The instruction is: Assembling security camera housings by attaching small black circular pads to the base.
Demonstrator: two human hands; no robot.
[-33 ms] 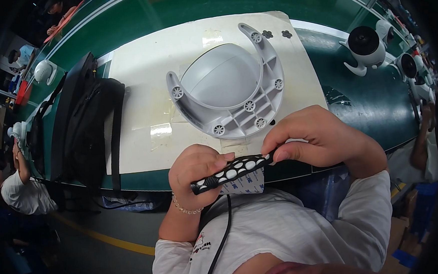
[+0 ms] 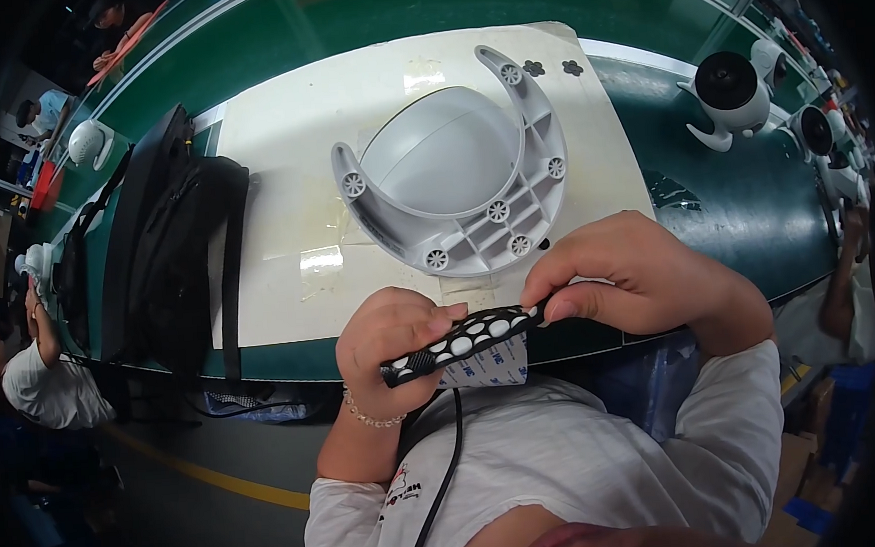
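My left hand point(image 2: 393, 334) and my right hand point(image 2: 630, 274) together hold a narrow black sheet with white oval cut-outs point(image 2: 465, 346) on a white backing, just over the table's near edge. The left hand grips its left end. The right hand pinches its right end with fingertips. Right behind the hands, on a white mat point(image 2: 282, 183), lies a light grey crescent-shaped plastic base point(image 2: 514, 219) with round screw posts, cupping a grey dome point(image 2: 445, 158). Two small black flower-shaped pads point(image 2: 552, 67) lie at the mat's far right corner.
A black backpack point(image 2: 156, 261) lies on the left of the green table point(image 2: 734, 205). White round camera-like devices point(image 2: 727, 90) stand at the right. Another person point(image 2: 38, 373) works at the far left; a black cable point(image 2: 449, 463) hangs over my white shirt.
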